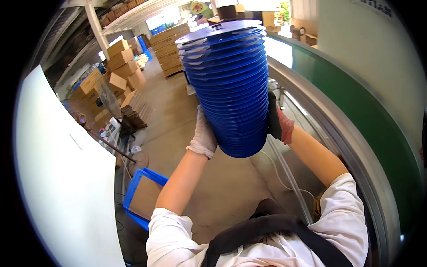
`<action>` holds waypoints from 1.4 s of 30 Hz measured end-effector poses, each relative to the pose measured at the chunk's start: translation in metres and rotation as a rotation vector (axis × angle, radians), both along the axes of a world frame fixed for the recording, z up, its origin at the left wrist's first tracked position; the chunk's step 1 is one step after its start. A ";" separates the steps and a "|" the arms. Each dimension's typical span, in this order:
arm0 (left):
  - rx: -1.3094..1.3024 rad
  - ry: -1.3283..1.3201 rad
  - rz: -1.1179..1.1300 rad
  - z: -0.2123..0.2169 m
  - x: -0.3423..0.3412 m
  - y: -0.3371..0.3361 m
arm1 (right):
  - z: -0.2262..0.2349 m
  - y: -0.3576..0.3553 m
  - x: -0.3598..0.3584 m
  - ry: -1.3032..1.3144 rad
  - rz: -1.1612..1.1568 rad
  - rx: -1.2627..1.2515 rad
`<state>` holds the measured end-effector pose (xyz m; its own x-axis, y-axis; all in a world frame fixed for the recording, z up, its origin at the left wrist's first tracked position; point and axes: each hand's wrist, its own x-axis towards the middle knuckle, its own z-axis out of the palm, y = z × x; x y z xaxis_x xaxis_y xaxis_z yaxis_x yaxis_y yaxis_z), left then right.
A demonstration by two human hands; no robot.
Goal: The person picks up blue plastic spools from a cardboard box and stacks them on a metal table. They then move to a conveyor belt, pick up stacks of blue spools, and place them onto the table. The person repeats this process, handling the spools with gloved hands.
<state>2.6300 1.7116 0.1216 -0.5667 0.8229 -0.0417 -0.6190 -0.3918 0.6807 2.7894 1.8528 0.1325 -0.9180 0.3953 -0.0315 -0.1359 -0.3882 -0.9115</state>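
Note:
A tall stack of round blue discs with thin rims (pixel 231 89) is held up in front of me between both hands. It leans slightly, its top disc flat with a small hole in the centre. My left hand (pixel 204 133), in a pale knitted glove, presses against the stack's lower left side; its fingers are partly hidden behind the discs. Against the lower right side is my right hand (pixel 280 122), in a black and red glove, its fingertips also out of sight.
A green conveyor belt (pixel 356 98) with a metal side rail (pixel 329 115) runs along my right. Down on the left sits a blue crate (pixel 137 189) near a pedestal fan (pixel 82 119). Cardboard boxes (pixel 122 60) pile up at the far left. A large white panel (pixel 66 178) stands close on my left.

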 end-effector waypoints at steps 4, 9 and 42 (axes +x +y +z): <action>0.029 0.006 0.080 -0.027 -0.121 0.035 | -0.026 0.050 -0.129 0.139 0.162 -0.034; 0.212 -0.013 0.088 -0.052 -0.268 0.063 | -0.033 0.104 -0.296 0.170 0.292 -0.016; -0.163 0.145 0.405 -0.181 -1.279 0.302 | -0.145 0.391 -1.336 0.111 0.152 0.146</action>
